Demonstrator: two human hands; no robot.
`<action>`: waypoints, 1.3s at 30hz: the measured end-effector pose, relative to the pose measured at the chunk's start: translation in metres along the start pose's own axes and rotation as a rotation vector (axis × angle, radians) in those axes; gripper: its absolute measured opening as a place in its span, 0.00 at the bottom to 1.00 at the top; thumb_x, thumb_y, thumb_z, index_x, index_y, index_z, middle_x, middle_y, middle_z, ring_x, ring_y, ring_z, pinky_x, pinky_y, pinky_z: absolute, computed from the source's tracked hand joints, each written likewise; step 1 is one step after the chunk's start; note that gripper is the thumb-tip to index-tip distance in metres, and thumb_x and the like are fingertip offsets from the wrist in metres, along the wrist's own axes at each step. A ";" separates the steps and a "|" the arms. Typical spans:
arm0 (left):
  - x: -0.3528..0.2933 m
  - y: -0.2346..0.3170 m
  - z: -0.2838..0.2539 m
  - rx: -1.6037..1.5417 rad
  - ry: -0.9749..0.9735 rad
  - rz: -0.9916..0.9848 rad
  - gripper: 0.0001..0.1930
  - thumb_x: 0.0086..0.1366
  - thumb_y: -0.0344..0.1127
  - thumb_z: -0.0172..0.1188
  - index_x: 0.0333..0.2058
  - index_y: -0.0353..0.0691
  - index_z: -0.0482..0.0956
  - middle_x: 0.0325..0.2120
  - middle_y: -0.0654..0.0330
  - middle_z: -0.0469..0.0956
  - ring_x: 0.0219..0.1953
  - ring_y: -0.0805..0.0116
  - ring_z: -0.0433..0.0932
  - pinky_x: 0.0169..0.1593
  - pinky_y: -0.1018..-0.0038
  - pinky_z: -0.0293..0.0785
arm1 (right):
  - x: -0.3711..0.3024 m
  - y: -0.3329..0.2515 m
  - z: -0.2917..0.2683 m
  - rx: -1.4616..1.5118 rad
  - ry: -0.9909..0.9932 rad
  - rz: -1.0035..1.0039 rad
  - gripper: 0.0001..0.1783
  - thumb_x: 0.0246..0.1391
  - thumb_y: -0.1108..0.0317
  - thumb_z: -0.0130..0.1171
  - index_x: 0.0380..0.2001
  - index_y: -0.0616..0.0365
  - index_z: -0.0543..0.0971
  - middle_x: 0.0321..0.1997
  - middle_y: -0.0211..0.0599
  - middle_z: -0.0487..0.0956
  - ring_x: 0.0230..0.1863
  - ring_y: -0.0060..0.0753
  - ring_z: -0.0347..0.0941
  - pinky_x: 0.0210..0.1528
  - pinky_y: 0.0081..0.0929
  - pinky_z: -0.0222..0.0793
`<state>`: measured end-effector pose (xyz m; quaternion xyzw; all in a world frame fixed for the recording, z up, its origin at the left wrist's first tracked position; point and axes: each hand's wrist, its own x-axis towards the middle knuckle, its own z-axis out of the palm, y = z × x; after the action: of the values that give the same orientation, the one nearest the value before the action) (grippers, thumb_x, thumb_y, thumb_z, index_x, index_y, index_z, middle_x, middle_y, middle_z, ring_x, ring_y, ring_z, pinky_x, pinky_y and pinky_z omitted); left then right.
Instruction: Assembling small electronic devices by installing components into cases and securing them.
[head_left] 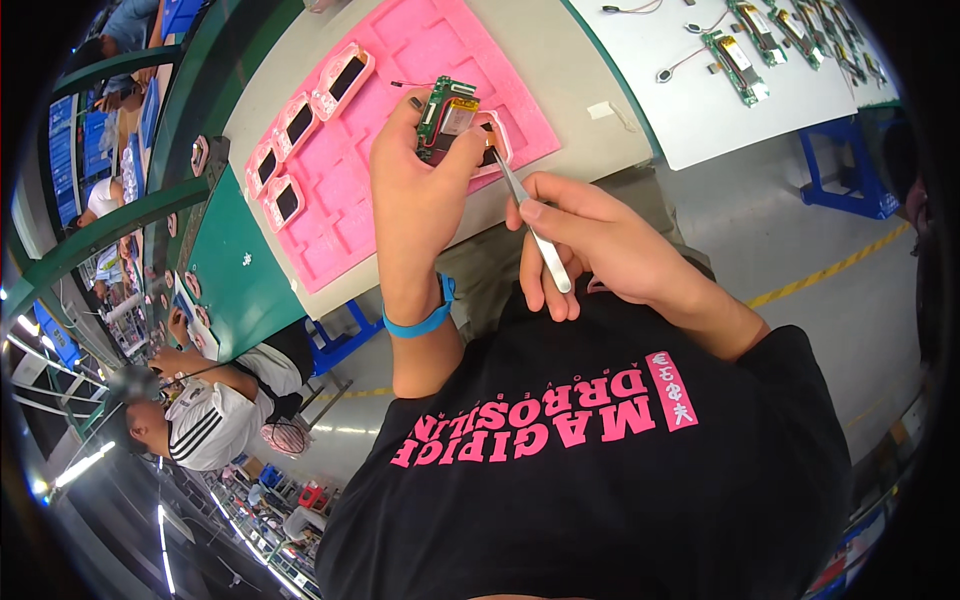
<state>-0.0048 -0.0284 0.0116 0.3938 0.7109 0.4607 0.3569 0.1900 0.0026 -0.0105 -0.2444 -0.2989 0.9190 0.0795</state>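
Observation:
My left hand, with a blue band at its wrist, is closed around a green circuit board. A silvery battery with a yellow end is fixed on that board, and a thin wire runs off to its left. Just under my left thumb sits a pink housing with a dark screen, partly covered by the fingers. My right hand pinches metal tweezers. Their tips meet the housing beside my left thumb; what lies between the tips is too small to make out.
Several pink housings with dark screens lie in a pink foam tray on the bench. On a white sheet at the right are several circuit boards with batteries. A seated person in a white shirt works at the left.

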 end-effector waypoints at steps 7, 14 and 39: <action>0.000 -0.008 -0.001 0.062 0.018 0.043 0.13 0.61 0.29 0.67 0.45 0.33 0.83 0.34 0.57 0.85 0.32 0.70 0.78 0.39 0.75 0.76 | 0.009 0.007 0.004 0.067 0.014 -0.032 0.11 0.83 0.61 0.42 0.49 0.57 0.69 0.22 0.48 0.82 0.13 0.31 0.72 0.17 0.22 0.68; 0.000 -0.011 0.002 0.126 0.049 0.078 0.13 0.61 0.30 0.68 0.44 0.33 0.83 0.33 0.57 0.85 0.32 0.70 0.78 0.38 0.75 0.75 | 0.010 0.010 0.005 -0.015 0.048 -0.091 0.12 0.83 0.61 0.42 0.48 0.57 0.69 0.21 0.47 0.82 0.13 0.30 0.71 0.17 0.22 0.68; -0.031 -0.004 -0.041 -0.147 -0.156 -0.223 0.11 0.75 0.30 0.60 0.52 0.36 0.83 0.31 0.59 0.84 0.24 0.79 0.73 0.25 0.85 0.64 | 0.013 0.017 0.000 -0.456 0.221 -0.337 0.09 0.79 0.69 0.46 0.48 0.57 0.76 0.19 0.24 0.69 0.21 0.17 0.62 0.26 0.17 0.55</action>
<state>-0.0282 -0.0725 0.0261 0.3198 0.6848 0.4370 0.4877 0.1783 -0.0072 -0.0255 -0.3016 -0.5235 0.7698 0.2058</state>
